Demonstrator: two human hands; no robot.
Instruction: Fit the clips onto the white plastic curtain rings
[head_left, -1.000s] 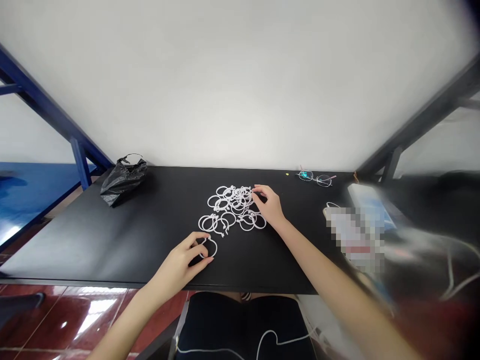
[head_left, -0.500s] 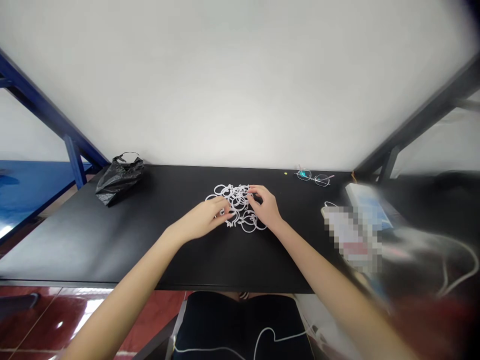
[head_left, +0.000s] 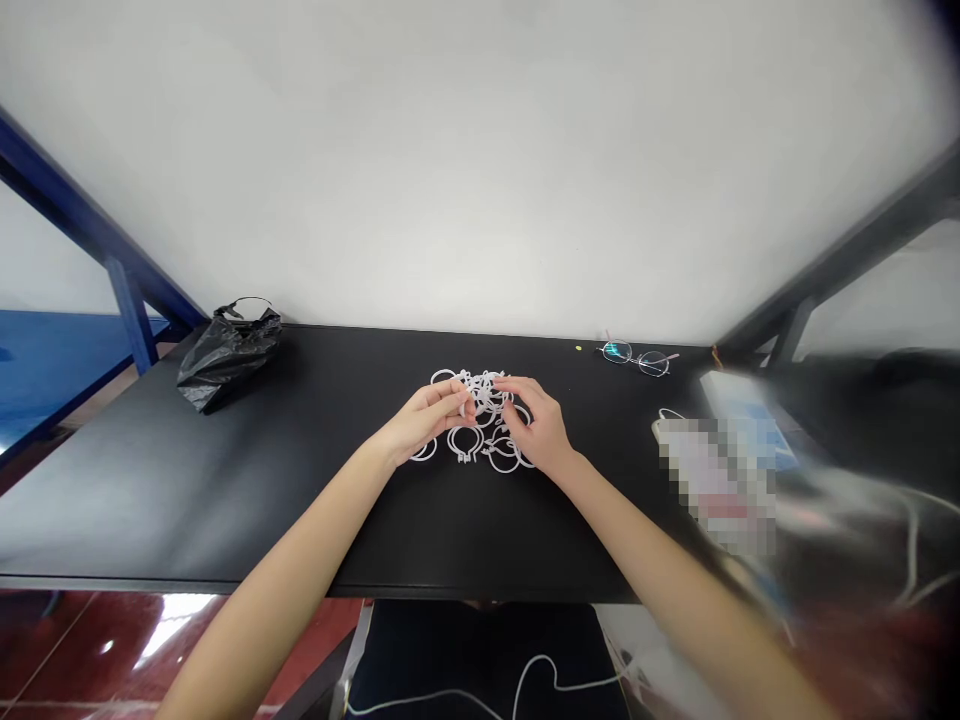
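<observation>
Thin white rings with small clip-like ends lie in a tangled pile (head_left: 487, 390) on the black table. My left hand (head_left: 429, 412) is at the pile's left side, thumb and fingers pinched on a white ring, much of which the fingers hide. My right hand (head_left: 541, 428) rests at the right side with its fingers curved and thumb apart, fingertips touching the rings. Between the hands, toward me, a single open ring (head_left: 466, 442) lies flat. Other rings (head_left: 502, 455) sit by the right hand, and one (head_left: 425, 451) shows partly under my left hand.
A black plastic bag (head_left: 229, 350) stands at the table's back left. Eyeglasses (head_left: 636, 358) lie near the wall at back right. A phone-like object (head_left: 712, 480), blurred out, and a white-and-blue box (head_left: 746, 420) are on the right. A white cable (head_left: 555, 685) crosses my lap.
My left hand has turned and lifted slightly, its fingers now pinched together. The open ring in front of it shows fully. My right hand stays at the pile; the view has shifted slightly.
</observation>
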